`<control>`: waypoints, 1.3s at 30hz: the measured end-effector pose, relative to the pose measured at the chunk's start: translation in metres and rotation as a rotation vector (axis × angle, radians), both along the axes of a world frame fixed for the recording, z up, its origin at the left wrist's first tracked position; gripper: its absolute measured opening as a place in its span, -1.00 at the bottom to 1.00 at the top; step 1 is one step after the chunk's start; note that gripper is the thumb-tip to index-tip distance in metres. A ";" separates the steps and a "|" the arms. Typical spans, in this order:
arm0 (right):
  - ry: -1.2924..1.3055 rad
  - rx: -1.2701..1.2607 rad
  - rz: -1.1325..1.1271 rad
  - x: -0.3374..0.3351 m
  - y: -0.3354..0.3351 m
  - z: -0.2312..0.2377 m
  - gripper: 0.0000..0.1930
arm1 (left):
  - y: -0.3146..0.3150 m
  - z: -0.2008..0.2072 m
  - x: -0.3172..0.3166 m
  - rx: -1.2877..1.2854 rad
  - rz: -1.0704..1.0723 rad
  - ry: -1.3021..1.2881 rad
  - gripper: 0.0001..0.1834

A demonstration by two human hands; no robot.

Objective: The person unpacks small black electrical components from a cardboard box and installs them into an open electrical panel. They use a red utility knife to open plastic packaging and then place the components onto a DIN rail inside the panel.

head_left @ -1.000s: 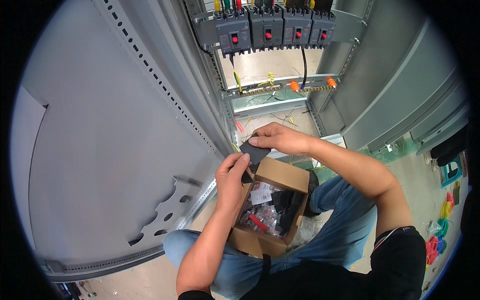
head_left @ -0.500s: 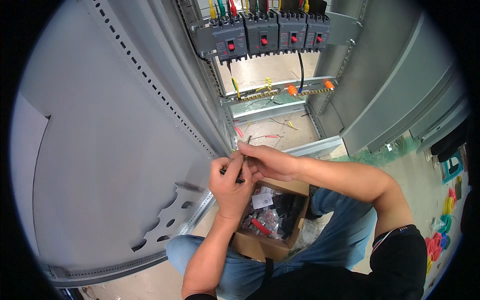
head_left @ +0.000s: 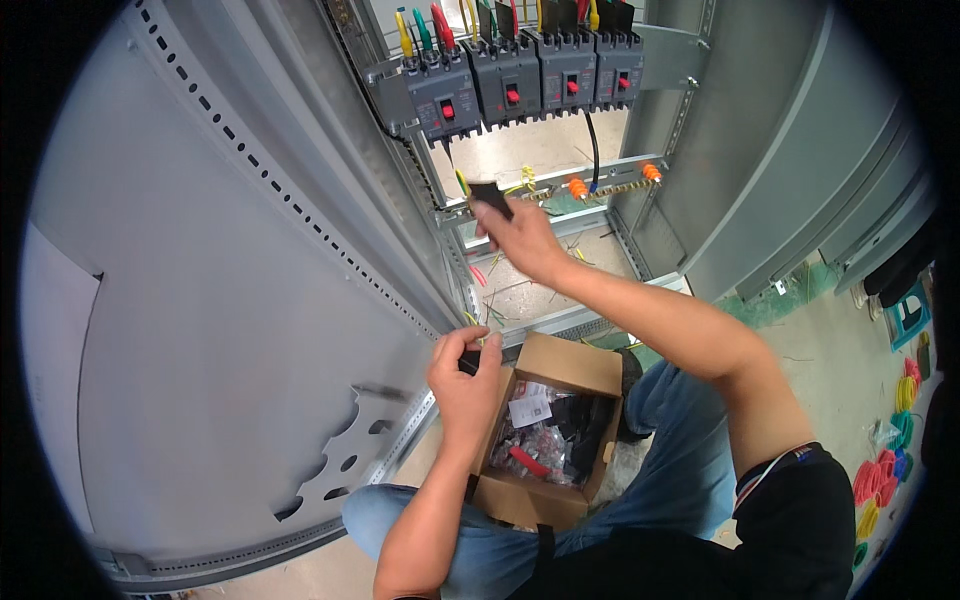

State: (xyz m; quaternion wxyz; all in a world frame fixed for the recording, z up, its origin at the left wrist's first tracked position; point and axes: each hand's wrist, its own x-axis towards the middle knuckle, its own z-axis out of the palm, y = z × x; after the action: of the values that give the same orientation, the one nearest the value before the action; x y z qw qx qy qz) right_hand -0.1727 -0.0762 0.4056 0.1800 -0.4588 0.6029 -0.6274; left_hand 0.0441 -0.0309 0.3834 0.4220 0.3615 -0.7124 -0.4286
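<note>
My right hand [head_left: 528,243] is raised in front of the cabinet's lower part, gripping a thin black plate [head_left: 492,198] between thumb and fingers. The plate sits just below the leftmost circuit breaker [head_left: 443,95], beside a yellow-green wire [head_left: 462,182]. Whether it touches anything there I cannot tell. Lower down, my left hand [head_left: 463,392] is curled around another small black piece [head_left: 469,361], mostly hidden by the fingers. An open cardboard box [head_left: 572,364] stands just right of that hand, holding plastic bags, a white paper slip [head_left: 530,409] and a red item [head_left: 527,461].
Several breakers with red toggles hang in a row on the frame. Two orange insulators [head_left: 577,189] sit on the rail below. A large grey panel [head_left: 230,330] fills the left, and a grey door [head_left: 790,170] the right. Coloured wire coils [head_left: 875,478] lie at far right.
My hands were together above the box. The right has moved up and away to the breakers with the black plate; the left stays low with its black piece.
</note>
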 end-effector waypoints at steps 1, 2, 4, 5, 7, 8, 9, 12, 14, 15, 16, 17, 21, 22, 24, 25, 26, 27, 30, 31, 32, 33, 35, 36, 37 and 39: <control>0.006 -0.073 -0.031 -0.014 -0.009 0.003 -0.61 | 0.002 -0.002 -0.003 0.041 -0.028 0.007 -0.84; 0.024 -0.078 -0.050 -0.027 -0.018 0.005 -0.62 | 0.005 -0.004 -0.006 0.082 -0.054 0.014 -0.84; 0.076 -0.105 -0.108 -0.032 -0.033 0.008 -0.64 | 0.008 -0.002 -0.007 0.103 -0.087 -0.008 -0.85; 0.085 -0.112 -0.132 -0.032 -0.040 0.007 -0.64 | 0.009 -0.004 -0.009 0.098 -0.089 -0.009 -0.85; 0.103 -0.124 -0.176 -0.030 -0.052 0.008 -0.65 | 0.011 -0.006 -0.010 0.089 -0.090 -0.009 -0.84; 0.079 -0.136 -0.192 -0.032 -0.057 0.008 -0.66 | 0.010 -0.006 -0.010 0.086 -0.092 -0.021 -0.84; 0.114 -0.147 -0.211 -0.029 -0.060 0.009 -0.64 | 0.010 -0.005 -0.008 0.106 -0.089 -0.025 -0.84; 0.163 -0.168 -0.252 -0.029 -0.065 0.006 -0.62 | 0.009 -0.002 -0.004 0.177 -0.090 -0.028 -0.83; 0.119 -0.170 -0.248 -0.033 -0.066 0.001 -0.62 | 0.008 -0.004 -0.003 0.237 -0.097 -0.019 -0.83; 0.126 -0.156 -0.254 -0.030 -0.065 0.003 -0.62 | 0.006 -0.006 0.000 0.220 -0.091 -0.025 -0.83; 0.133 -0.143 -0.259 -0.025 -0.063 0.004 -0.62 | 0.004 -0.009 0.004 0.203 -0.086 -0.031 -0.83; 0.141 -0.130 -0.265 -0.022 -0.062 0.006 -0.62 | 0.002 -0.011 0.007 0.186 -0.080 -0.037 -0.83; 0.149 -0.137 -0.294 -0.038 -0.063 -0.002 -0.61 | 0.005 -0.002 0.000 0.120 -0.116 -0.030 -0.86; 0.153 -0.139 -0.298 -0.034 -0.063 0.000 -0.61 | 0.006 -0.001 0.001 0.126 -0.114 -0.032 -0.85; 0.172 -0.113 -0.307 -0.029 -0.064 0.004 -0.64 | 0.006 -0.002 0.003 0.140 -0.111 -0.030 -0.83; 0.187 -0.085 -0.312 -0.028 -0.064 0.006 -0.66 | 0.006 -0.003 0.003 0.148 -0.110 -0.028 -0.83; 0.202 -0.056 -0.316 -0.027 -0.066 0.007 -0.68 | 0.006 -0.004 0.004 0.156 -0.109 -0.026 -0.84; 0.210 -0.030 -0.318 -0.029 -0.068 0.006 -0.67 | 0.006 -0.005 0.004 0.154 -0.111 -0.029 -0.84; 0.257 0.024 -0.327 -0.038 -0.079 0.007 -0.65 | 0.005 -0.005 0.004 0.149 -0.116 -0.031 -0.84; 0.287 0.026 -0.334 -0.044 -0.085 0.009 -0.64 | 0.006 -0.005 0.003 0.150 -0.121 -0.027 -0.84; 0.317 0.027 -0.342 -0.049 -0.089 0.010 -0.63 | 0.006 -0.004 0.002 0.151 -0.125 -0.023 -0.84; 0.302 0.009 -0.342 -0.049 -0.091 0.010 -0.63 | 0.006 -0.005 0.003 0.148 -0.125 -0.023 -0.84; 0.272 -0.028 -0.344 -0.048 -0.095 0.011 -0.62 | 0.007 -0.006 0.003 0.143 -0.127 -0.022 -0.84; 0.279 -0.033 -0.345 -0.048 -0.098 0.011 -0.62 | 0.007 -0.007 0.003 0.127 -0.132 -0.033 -0.84; 0.294 0.001 -0.361 -0.046 -0.100 0.012 -0.62 | 0.007 -0.009 0.004 0.111 -0.138 -0.044 -0.84; 0.323 0.073 -0.390 -0.043 -0.106 0.012 -0.61 | 0.007 -0.011 0.005 0.121 -0.140 -0.052 -0.83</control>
State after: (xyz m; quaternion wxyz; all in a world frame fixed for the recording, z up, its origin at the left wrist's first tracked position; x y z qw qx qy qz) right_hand -0.2158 -0.1818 0.4172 -0.0264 -0.4213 0.7231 -0.5467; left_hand 0.0493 -0.0241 0.3719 0.3499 0.3466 -0.7194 -0.4898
